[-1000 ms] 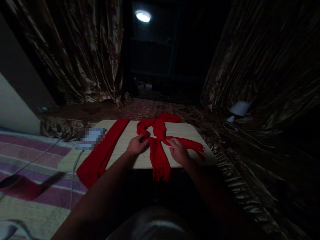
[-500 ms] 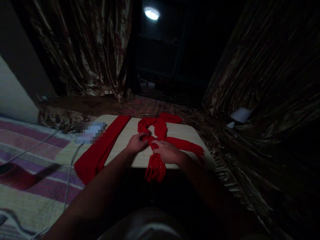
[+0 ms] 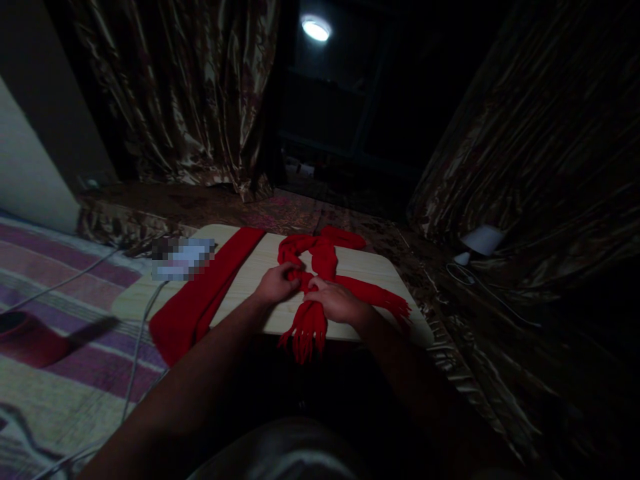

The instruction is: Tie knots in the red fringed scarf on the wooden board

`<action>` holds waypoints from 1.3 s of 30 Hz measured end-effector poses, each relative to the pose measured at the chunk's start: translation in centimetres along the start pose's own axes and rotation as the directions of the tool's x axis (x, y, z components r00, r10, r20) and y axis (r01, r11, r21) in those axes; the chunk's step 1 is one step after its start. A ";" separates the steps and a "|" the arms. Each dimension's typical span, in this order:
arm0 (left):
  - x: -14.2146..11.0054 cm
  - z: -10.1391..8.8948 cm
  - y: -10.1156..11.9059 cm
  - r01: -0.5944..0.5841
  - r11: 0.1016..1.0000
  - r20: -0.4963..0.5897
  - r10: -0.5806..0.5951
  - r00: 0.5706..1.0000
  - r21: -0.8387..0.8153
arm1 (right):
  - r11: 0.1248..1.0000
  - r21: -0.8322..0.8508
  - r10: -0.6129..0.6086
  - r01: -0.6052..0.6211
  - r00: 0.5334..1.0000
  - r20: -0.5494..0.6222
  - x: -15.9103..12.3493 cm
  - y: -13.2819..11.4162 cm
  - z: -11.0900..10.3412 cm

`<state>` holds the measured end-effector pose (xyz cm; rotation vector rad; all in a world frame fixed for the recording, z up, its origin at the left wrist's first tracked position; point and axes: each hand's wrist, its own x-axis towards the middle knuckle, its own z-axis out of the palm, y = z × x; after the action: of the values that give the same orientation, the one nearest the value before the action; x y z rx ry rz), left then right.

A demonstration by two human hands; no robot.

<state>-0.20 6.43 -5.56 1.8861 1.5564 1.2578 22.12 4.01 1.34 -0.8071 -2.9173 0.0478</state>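
Far left of the left hand, red vessel (image 3: 33, 341): dark opening; on the striped blanket (image 3: 85, 393); type unclear.
Cable (image 3: 142, 323): well left of the left hand, running up to a blurred item (image 3: 183, 259).
Red strip (image 3: 203, 300): just left of the left hand, across the table (image 3: 246, 275); overhangs the near edge, probably being longer than the table is deep.
Left hand (image 3: 277, 284): pinching the scarf (image 3: 325, 261) at its loop's near left side, likely to steady it.
Scarf: on the table between and beyond the hands, looped; near fringe (image 3: 303, 339) hangs past the edge below the right hand.
Right hand (image 3: 336, 300): fingers curled round the near length, apparently gathering it narrow at the crossing.
Red bundle (image 3: 343, 237): beyond the right hand; join with scarf unclear.
Right end (image 3: 383, 293): right of the right hand, spread flat, not held.
Lamp (image 3: 483, 239): far right, beyond the table.
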 end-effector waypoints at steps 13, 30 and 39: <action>-0.1 -0.1 0.4 0.011 0.999 0.010 -0.010 1.000 -0.037 | 0.693 0.689 0.566 -0.214 0.753 -0.336 2.5 2.9 1.9; 0.1 0.0 0.0 0.049 0.985 -0.044 -0.057 0.997 -0.166 | 0.304 0.596 0.919 -0.744 0.393 0.022 8.9 4.7 -0.3; -0.1 -0.4 1.0 0.084 0.935 -0.020 -0.097 0.995 -0.346 | 0.480 0.596 0.870 -0.643 0.435 -0.232 10.0 4.9 0.4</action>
<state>0.01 5.93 -4.67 1.5611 1.3195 1.4244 16.03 13.31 1.62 -1.6943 -1.6752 0.4581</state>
